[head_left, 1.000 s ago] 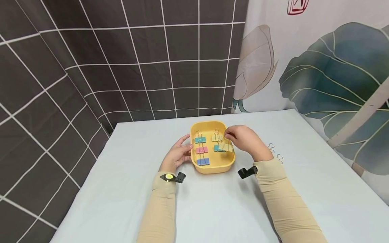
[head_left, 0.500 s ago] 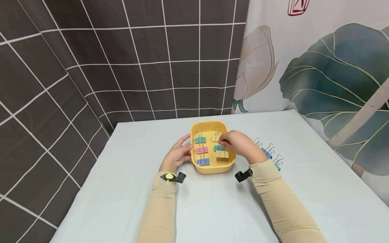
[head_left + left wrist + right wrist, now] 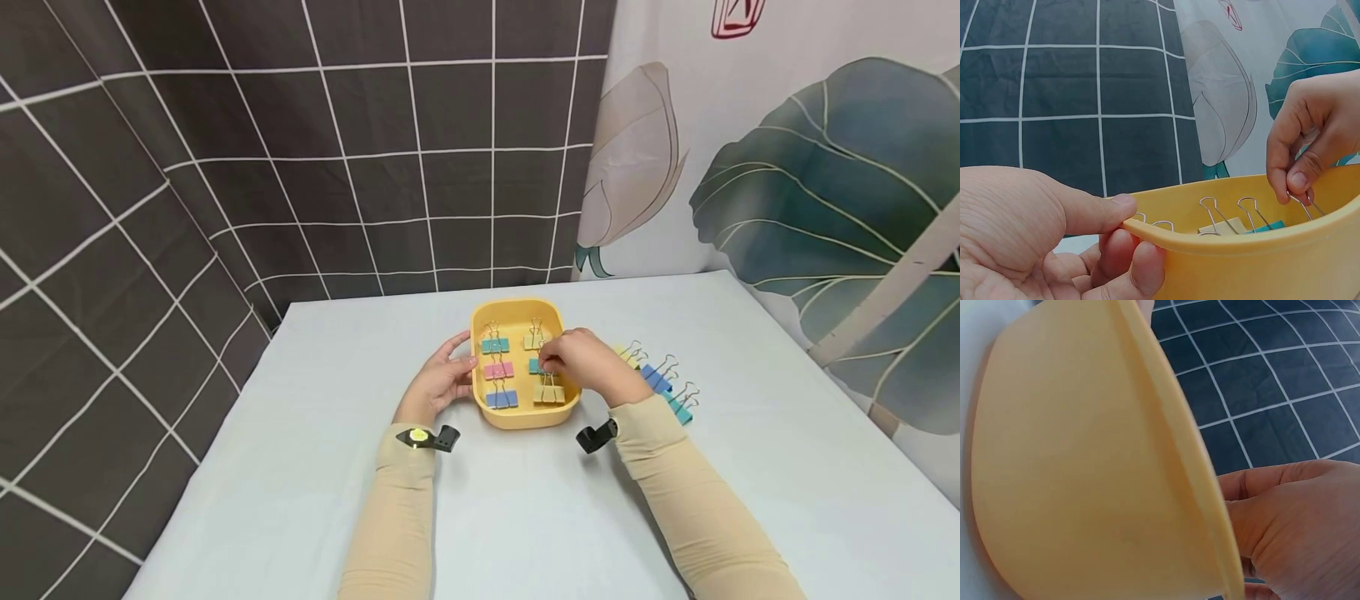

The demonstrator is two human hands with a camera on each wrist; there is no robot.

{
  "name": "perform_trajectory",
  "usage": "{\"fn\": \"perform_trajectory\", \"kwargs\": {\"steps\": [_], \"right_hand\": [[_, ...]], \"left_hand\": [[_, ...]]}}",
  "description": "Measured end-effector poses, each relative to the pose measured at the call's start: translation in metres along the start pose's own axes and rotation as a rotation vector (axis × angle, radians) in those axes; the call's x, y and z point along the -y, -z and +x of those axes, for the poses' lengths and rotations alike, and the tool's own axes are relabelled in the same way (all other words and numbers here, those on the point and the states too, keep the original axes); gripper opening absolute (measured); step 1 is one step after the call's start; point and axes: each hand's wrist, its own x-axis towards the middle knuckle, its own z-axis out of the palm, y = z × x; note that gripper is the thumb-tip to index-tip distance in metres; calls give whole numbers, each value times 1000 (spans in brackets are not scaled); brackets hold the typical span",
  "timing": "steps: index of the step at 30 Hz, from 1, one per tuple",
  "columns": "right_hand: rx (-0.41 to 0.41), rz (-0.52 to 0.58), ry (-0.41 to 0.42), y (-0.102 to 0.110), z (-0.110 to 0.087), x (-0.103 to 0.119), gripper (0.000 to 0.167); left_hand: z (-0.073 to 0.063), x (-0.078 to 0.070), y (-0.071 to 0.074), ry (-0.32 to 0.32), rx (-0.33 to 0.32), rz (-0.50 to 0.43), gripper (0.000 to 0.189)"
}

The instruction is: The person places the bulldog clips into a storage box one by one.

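Tray fill looks about two-thirds done by my count: six clips in, three outside. Near end of the yellow tray [image 3: 525,420]: blue clip [image 3: 502,400] in the left column, cream clip [image 3: 549,395] in the right, the latter with its handles up between thumb and finger of the right hand [image 3: 583,358], a tight pinch per the left wrist view. Looks like placement is nearly finished; can't tell if the clip's weight is fully down. Left hand [image 3: 441,385] grips the tray's left wall, thumb on the rim, fingers curled outside. Middle row: pink clip [image 3: 498,371] left, teal clip [image 3: 535,366] right, partly covered by the fingers. Far row: second teal clip [image 3: 495,345] left, pale yellow clip [image 3: 533,342] right. Remaining, on the white surface [image 3: 300,433] right of the tray, near to far: loose teal clip [image 3: 679,408], loose blue clip [image 3: 656,379], loose yellow clip [image 3: 634,362], the last partly hidden. In the way: right sleeve [image 3: 705,492] sits just beside the loose teal clip, and upright wire handles could snag fingers. Right wrist view is mostly tray wall, fingertips hidden there. Behind: dark grid backdrop [image 3: 375,125] left, leaf-print curtain [image 3: 645,183] right.
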Motion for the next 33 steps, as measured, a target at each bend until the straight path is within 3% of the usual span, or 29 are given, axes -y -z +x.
{"fn": "perform_trajectory", "kwargs": {"steps": [8,14,33], "right_hand": [[27,-11,-23,-4,0,1,5],[-11,-42,10,-7,0,2,7],[-51,-34,-29,-1,2,1,10]], "left_hand": [[1,0,0,5,-8,-3,61],[1,0,0,6,-8,-1,62],[0,-1,-1,2,-9,-1,60]]}}
